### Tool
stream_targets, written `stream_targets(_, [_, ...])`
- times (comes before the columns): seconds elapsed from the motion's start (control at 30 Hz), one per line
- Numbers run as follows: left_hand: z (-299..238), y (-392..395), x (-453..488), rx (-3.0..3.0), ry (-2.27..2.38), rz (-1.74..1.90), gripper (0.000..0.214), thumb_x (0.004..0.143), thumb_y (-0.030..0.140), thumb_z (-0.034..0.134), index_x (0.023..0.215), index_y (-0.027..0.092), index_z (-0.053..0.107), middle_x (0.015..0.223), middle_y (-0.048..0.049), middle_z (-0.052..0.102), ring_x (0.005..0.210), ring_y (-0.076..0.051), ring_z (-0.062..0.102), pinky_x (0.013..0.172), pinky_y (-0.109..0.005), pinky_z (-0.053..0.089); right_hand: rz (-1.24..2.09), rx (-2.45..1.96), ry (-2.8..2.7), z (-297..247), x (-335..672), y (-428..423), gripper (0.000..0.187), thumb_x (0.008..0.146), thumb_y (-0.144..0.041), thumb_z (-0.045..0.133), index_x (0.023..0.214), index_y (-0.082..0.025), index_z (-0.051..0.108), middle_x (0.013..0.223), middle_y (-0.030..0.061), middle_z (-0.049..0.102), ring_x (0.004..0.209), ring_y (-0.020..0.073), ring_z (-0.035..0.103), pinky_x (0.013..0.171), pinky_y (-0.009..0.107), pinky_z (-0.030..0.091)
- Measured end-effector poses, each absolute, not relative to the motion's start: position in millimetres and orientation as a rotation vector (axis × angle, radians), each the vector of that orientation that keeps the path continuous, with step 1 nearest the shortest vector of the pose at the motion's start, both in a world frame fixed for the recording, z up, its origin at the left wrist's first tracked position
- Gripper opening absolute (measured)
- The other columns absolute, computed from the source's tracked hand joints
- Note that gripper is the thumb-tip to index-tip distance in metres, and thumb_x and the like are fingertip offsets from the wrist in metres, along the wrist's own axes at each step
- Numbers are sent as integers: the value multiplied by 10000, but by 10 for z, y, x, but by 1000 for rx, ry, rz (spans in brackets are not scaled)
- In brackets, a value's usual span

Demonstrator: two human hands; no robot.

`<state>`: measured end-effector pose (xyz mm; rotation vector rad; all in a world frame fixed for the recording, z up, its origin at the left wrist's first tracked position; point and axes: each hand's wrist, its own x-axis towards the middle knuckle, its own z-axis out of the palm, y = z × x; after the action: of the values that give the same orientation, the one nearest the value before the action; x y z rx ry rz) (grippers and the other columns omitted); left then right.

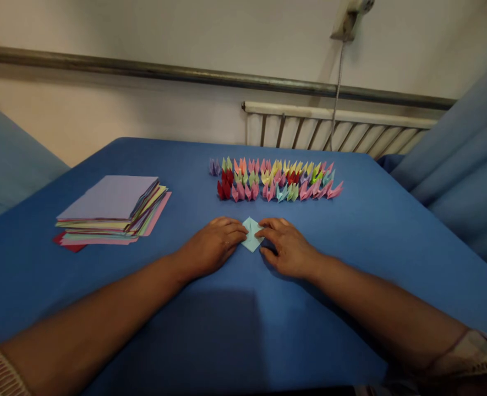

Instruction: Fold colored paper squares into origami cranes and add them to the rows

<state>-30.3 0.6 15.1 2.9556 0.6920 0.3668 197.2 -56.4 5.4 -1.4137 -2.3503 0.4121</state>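
Note:
A small light-blue folded paper (251, 242), diamond-shaped with a crease down its upper middle, lies flat on the blue table. My left hand (214, 245) holds down its left corner, fingers close together over the edge. From the other side, my right hand (288, 245) rests fingertips on the paper's right corner. Its fingers are spread and the thumb stands apart, below the paper. Behind both hands stand rows of folded paper cranes (278, 179) in pink, red, yellow, green, purple and blue.
To the left lies a stack of coloured paper sheets (111, 198), purple on top, its edges uneven. The blue tabletop (185, 341) reaches back towards a wall with a metal rail (185, 72) and a radiator (309, 111). Blue curtains (470, 154) hang at both sides.

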Motion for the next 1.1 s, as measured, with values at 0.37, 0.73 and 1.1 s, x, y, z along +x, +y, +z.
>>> stream_targets(0.37, [155,-70,-279,2875,704,355,306,943,266,473,1217,217,601,1247,-77,641,1198,-240,546,1030,-451,412,322,-1307,-2488,106,1923,-616,371,917,-268,503,1277,-201,564,1340,112,543,1211,261,465,995,455,346])
stream_targets(0.73, [74,17,-299,2827,777,256,468,949,323,473,1407,235,430,1435,-71,496,1351,-256,398,1101,-463,327,229,-1297,-2565,108,1914,-625,367,943,-286,494,1291,-189,565,1350,112,541,1176,279,489,965,456,365])
stream_targets(1.1, [176,-61,-244,3019,498,315,269,966,194,430,1138,191,637,1114,-75,695,1038,-212,612,967,-411,433,239,-1259,-2550,41,1972,-480,251,956,-286,507,1127,-202,669,1248,79,632,1094,244,562,927,422,388])
